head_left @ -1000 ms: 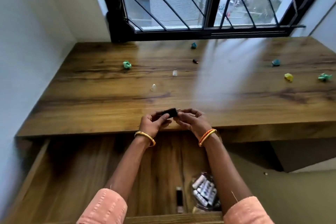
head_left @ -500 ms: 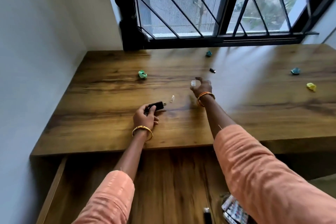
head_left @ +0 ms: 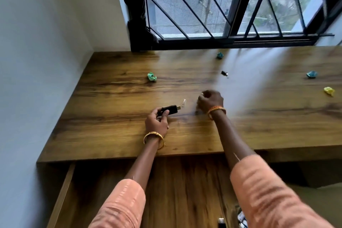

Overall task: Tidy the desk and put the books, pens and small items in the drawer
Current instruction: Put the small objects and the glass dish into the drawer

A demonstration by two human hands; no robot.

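My left hand (head_left: 157, 121) rests on the wooden desk (head_left: 111, 135) and grips a black USB stick (head_left: 169, 110), metal plug pointing right. A small clear cap (head_left: 183, 102) lies on the desk just past the plug. My right hand (head_left: 211, 101) is a little to the right of it, fingers curled, pinching a small white item (head_left: 202, 94) that mostly hides inside the fingers. Below the desk edge the drawer (head_left: 185, 190) stands pulled out under both forearms.
Crumpled paper balls lie on the desk: green (head_left: 152, 76), teal (head_left: 219, 55), teal (head_left: 312, 74), yellow (head_left: 329, 90). A small black piece (head_left: 224, 73) sits near the back. A black object (head_left: 221, 223) and a packet (head_left: 241, 218) lie in the drawer. Wall on the left, barred window behind.
My right hand left the USB stick, reached out to the small white item on the desk, closed on it and drew back. My left hand moved forward with the stick.
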